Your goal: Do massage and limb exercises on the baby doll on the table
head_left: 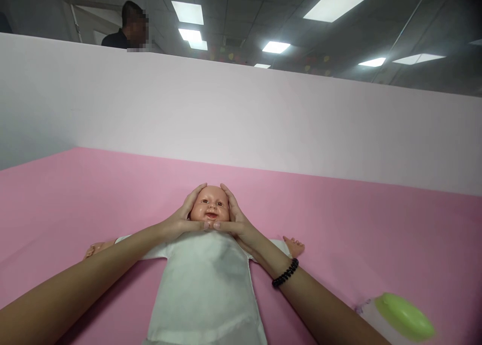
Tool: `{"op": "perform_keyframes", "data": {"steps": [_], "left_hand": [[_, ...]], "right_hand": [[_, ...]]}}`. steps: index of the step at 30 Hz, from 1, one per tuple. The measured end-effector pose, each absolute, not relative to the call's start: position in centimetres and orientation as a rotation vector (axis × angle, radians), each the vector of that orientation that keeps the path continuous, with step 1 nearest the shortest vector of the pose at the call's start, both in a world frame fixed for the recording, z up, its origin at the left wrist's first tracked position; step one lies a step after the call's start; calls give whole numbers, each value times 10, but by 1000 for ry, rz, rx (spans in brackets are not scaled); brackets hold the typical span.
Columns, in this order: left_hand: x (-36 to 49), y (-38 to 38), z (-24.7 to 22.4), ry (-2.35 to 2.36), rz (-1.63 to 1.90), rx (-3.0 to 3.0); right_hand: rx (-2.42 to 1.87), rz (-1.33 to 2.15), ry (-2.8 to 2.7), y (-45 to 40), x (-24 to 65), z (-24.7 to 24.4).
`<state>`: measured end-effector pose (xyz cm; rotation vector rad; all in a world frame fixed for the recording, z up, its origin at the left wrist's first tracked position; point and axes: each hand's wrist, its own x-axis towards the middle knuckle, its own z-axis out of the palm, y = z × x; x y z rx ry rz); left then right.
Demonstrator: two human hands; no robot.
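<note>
A vinyl baby doll (210,207) lies face up on a flat pink padded surface (339,224), dressed in a loose white cloth gown (203,290). The person's left hand (181,215) and right hand (235,217) are both curved closed around the doll's head, one on each side, gripping it. The fingers (196,197) spread up over the sides of the head, while the thumbs (192,225) run along the cheeks until their tips almost meet under the chin. A black beaded bracelet (285,273) circles the right wrist. The doll's stubby arms (98,248) stretch out to both sides below the head. Well to the right of the head and lower down sits a white container with an oval green lid (404,317), blurred at the edge of view. Beyond the head rises a pale pink partition (241,114), with a person in dark clothes (115,39) standing behind it.
</note>
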<state>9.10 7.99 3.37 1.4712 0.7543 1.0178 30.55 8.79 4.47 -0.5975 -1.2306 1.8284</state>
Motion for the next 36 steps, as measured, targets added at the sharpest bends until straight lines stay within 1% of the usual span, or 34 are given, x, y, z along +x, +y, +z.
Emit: {"op": "perform_keyframes", "data": {"steps": [16,24,32,36], "left_hand": [[89,83,30,747,1021,1470],[93,79,34,755,1014,1467],[89,83,32,758,988,1430],[93,82,31,743,1041,1435]], "right_hand": [[-599,1848,-1213,91,307,42],[-613,1804,-1256,88,305,45],[-615,1829,-1189,87,306,45],[-626,1780,-1230,88,303,42]]}}
